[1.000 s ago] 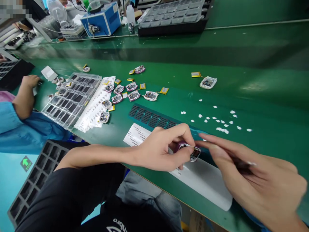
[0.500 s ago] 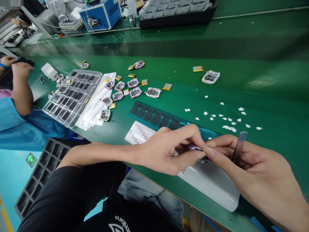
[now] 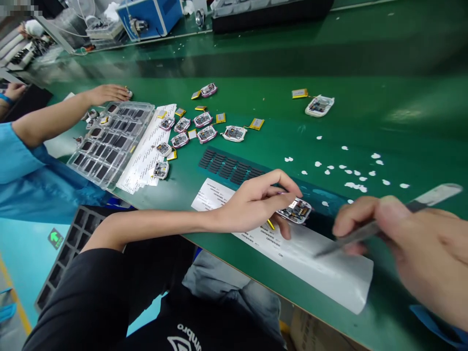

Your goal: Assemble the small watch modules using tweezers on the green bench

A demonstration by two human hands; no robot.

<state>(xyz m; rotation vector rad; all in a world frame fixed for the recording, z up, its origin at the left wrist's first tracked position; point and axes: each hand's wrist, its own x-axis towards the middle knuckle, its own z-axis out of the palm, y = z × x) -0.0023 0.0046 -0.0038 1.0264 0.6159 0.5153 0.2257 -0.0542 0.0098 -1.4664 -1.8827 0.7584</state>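
My left hand [image 3: 256,202] grips a small watch-like housing with an exposed circuit board [image 3: 297,210] by its left side. A bit of yellow, perhaps its battery, shows under the palm. In my right hand [image 3: 405,239] is a pair of metal tweezers [image 3: 365,233], pinched between thumb and fingers, its tip pointing down-left over a white label sheet [image 3: 329,273]. The tweezers' tip is apart from the housing. Behind my left hand lies a teal strip with rows of dark adhesive pieces [image 3: 230,166], partly covered by the hand.
Several similar housings with yellow batteries [image 3: 206,134] lie left of centre. One white housing [image 3: 320,106] sits farther back. White scraps [image 3: 354,186] dot the mat. A clear compartment tray [image 3: 113,146] stands at left, where a co-worker's hand [image 3: 109,92] reaches over it.
My hands have parted: the right moved right and swung the tweezers' tip down, while the left turned the housing board-side up. The co-worker's arm reached right to a housing.
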